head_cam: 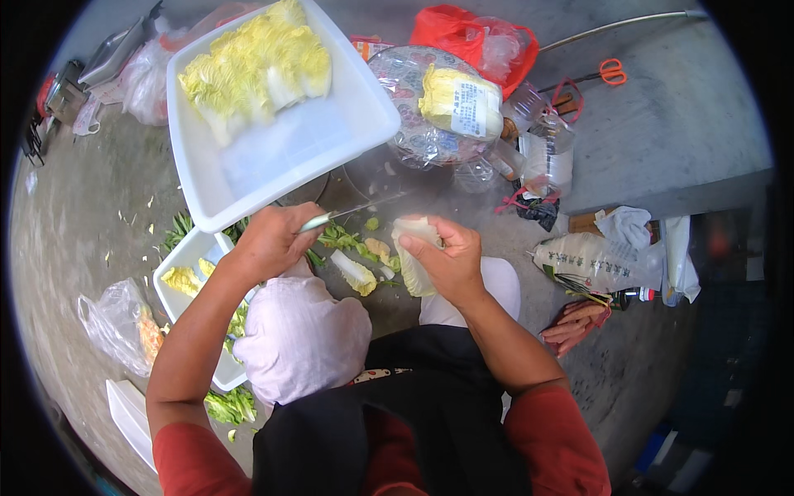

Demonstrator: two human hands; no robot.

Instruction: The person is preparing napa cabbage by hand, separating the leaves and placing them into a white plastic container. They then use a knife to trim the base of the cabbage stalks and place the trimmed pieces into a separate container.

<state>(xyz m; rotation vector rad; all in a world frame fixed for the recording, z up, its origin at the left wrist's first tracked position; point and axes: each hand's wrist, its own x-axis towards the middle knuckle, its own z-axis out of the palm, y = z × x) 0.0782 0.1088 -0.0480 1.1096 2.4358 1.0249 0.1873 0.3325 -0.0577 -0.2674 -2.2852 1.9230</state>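
Note:
My left hand (279,239) grips a kitchen knife by its pale green handle (315,222), the thin blade (366,205) pointing right. In my right hand (450,251) is a pale napa cabbage leaf (414,266), pinched between thumb and fingers. The blade tip and the leaf are apart. Below them, a loose cabbage leaf (353,273) lies on the floor among green trimmings (341,239). Ahead on the left stands a large white plastic tub (298,152) with yellow cabbage leaves (260,62) heaped at its far end.
A wrapped napa cabbage (462,102) bearing writing rests on a round plastic-covered stool (403,80), by a red plastic bag (446,31). Left of my knee is a smaller white tub (167,297) of leaves. Orange-handled scissors (613,72), bottles (552,133) and sweet potatoes (574,322) lie right.

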